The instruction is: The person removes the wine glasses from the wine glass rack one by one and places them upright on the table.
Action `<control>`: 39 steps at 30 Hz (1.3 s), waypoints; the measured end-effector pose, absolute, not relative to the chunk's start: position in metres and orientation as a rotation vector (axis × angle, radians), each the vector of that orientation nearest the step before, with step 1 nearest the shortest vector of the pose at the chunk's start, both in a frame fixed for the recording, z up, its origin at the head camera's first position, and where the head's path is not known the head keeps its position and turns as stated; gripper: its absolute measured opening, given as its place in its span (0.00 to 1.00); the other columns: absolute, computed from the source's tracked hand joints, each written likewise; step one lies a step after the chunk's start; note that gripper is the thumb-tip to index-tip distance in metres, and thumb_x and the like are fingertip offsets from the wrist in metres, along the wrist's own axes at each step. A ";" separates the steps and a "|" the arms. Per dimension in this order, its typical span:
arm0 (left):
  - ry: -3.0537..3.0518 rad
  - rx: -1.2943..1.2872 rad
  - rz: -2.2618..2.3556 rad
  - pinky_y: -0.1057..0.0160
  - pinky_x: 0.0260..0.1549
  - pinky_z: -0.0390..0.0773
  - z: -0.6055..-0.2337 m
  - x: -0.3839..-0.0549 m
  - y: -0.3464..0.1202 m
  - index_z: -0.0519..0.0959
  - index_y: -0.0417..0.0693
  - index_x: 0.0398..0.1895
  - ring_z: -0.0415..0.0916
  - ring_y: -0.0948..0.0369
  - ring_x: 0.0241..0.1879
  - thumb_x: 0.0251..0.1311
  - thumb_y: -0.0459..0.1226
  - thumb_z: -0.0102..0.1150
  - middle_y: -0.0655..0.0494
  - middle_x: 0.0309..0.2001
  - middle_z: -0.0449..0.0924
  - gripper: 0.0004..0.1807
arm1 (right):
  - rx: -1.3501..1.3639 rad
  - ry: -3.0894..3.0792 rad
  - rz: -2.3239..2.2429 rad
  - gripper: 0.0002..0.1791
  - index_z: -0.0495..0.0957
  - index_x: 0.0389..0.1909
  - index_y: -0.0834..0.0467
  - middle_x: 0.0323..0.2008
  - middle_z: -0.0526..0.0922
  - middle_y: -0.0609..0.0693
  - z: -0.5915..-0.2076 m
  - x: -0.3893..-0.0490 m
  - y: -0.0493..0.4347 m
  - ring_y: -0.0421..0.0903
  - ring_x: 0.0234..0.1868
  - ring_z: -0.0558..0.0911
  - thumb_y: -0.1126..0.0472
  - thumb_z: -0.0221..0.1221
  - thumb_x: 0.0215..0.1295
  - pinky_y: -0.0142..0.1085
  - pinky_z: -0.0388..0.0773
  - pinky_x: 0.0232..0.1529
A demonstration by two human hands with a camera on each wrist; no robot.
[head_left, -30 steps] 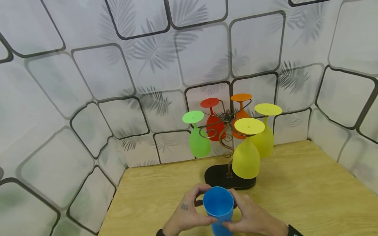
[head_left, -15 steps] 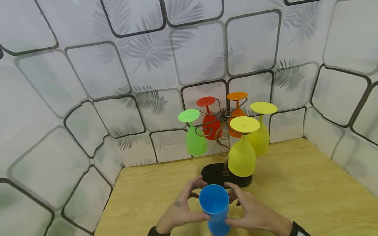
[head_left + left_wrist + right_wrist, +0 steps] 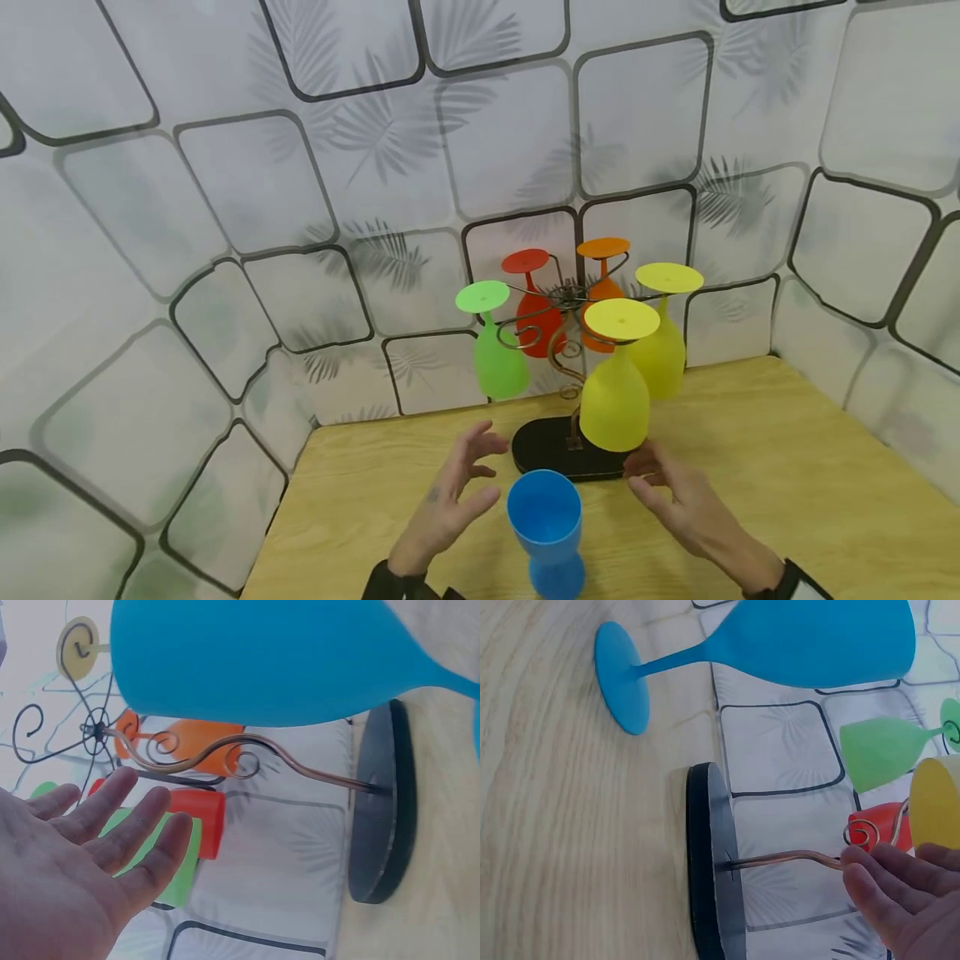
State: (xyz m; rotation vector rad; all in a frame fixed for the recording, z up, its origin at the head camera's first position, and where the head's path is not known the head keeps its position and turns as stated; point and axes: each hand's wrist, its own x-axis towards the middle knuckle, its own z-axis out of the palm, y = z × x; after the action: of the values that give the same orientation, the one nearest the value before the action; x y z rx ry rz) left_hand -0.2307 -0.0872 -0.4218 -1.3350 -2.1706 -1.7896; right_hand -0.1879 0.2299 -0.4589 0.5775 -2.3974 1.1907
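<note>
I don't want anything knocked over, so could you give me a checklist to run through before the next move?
1. Blue goblet upright on the table: ok.
2. Left hand off the goblet: ok, a gap shows.
3. Right hand off the goblet: ok.
4. Right hand clear of the black base: cannot tell; they overlap in the head view.
5. Room on the rack: ok, nothing hangs between the green goblet and the nearer yellow goblet.

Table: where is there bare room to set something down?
Free: the table between its left edge and the left hand, and between the right hand and right wall. Crowded: the middle, with blue goblet and black base.
</note>
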 end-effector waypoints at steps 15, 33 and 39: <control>-2.197 -1.394 -1.658 0.39 0.47 0.76 -0.397 -0.242 -0.071 0.55 0.47 0.72 0.65 0.47 0.61 0.70 0.41 0.52 0.42 0.63 0.69 0.31 | 0.089 -2.488 1.183 0.34 0.65 0.62 0.70 0.42 0.83 0.64 -0.447 -0.190 0.235 0.54 0.39 0.83 0.46 0.57 0.68 0.50 0.85 0.36; -2.480 -1.458 -1.422 0.49 0.56 0.74 -0.354 -0.268 -0.031 0.52 0.55 0.74 0.63 0.59 0.64 0.69 0.53 0.49 0.53 0.68 0.64 0.35 | 0.242 -2.208 1.069 0.57 0.53 0.71 0.63 0.61 0.68 0.64 -0.421 -0.213 0.216 0.58 0.56 0.70 0.53 0.75 0.44 0.61 0.77 0.40; -2.549 -1.466 -1.416 0.47 0.57 0.73 -0.348 -0.271 -0.017 0.49 0.60 0.75 0.63 0.57 0.65 0.68 0.50 0.51 0.53 0.69 0.62 0.36 | 0.267 -2.144 1.030 0.59 0.52 0.71 0.64 0.61 0.68 0.67 -0.413 -0.218 0.214 0.61 0.55 0.72 0.54 0.77 0.40 0.61 0.80 0.36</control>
State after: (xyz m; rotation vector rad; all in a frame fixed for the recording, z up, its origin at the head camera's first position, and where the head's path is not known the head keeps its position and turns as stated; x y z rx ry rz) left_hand -0.2708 -0.0173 -0.3482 -1.4656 -2.5488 -1.4158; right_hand -0.2176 0.2137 -0.4125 0.2667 -2.1445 1.0297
